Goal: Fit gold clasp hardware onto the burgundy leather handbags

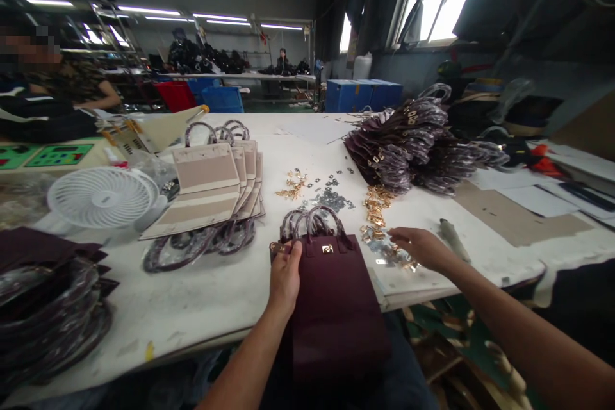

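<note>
A dark burgundy handbag (336,307) leans upright at the table's front edge, with a gold clasp plate (327,248) near its top. Plastic-wrapped handles (317,221) rise behind that top edge. My left hand (284,278) is closed on the bag's upper left edge, thumb in front, beside a small strap end (278,248) with metal on it. My right hand (420,248) reaches over the small gold metal fittings (377,205), its fingers stretched out to the left and partly curled. Whether its fingertips touch a fitting is too small to tell.
Stacked beige-lined bag panels (206,170) stand left, near a white fan (103,197). More burgundy pieces (52,307) lie front left. Wrapped bag parts (408,141) are heaped back right. Grey metal plates (331,195) lie mid-table. A co-worker (81,86) sits far left.
</note>
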A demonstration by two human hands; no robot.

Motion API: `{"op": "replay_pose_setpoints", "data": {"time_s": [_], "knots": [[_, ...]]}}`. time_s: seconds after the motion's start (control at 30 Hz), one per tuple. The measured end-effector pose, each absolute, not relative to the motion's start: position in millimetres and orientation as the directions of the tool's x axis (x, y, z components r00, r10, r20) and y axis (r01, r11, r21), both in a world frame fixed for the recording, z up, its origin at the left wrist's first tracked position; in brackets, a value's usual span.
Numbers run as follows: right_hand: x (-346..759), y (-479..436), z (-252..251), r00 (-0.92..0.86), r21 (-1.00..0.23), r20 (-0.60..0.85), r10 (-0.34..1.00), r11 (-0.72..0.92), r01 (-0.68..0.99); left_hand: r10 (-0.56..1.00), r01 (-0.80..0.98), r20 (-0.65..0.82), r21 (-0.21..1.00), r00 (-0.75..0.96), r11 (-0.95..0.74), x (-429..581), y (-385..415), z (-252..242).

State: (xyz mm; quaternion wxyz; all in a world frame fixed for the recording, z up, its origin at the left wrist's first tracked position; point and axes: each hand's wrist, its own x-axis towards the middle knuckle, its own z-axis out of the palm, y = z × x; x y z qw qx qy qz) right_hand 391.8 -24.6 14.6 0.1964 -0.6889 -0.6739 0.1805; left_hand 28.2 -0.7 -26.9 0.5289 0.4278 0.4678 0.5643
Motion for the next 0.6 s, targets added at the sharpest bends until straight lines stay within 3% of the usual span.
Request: {"op": "replay_pose_setpoints", "data": {"time_s": [0.07, 0.27, 0.43, 0.6], "knots": [[390.3, -21.3, 21.7, 0.003, -0.556, 0.001, 1.000, -0.002, 0.831, 0.997, -0.199, -0.010, 0.980, -0.075, -0.005, 27.8, -1.1, -26.4], [384.1, -16.1, 21.2, 0.070, -0.840, -0.114, 0.991, -0.133, 0.526, 0.999, -0.166, -0.019, 0.986, -0.041, 0.012, 25.4, 0.4, -28.7], [391.2, -17.6, 9.7, 0.160, -0.910, -0.255, 0.954, -0.292, 0.293, 1.000, -0.198, -0.008, 0.980, -0.015, 0.005, 25.1, 1.0, -29.2], [399.8, -17.7, 1.9, 0.176, -0.939, -0.295, 0.939, -0.319, 0.126, 1.000, -0.194, -0.004, 0.981, -0.014, 0.001, 24.8, 1.9, -30.2]]}}
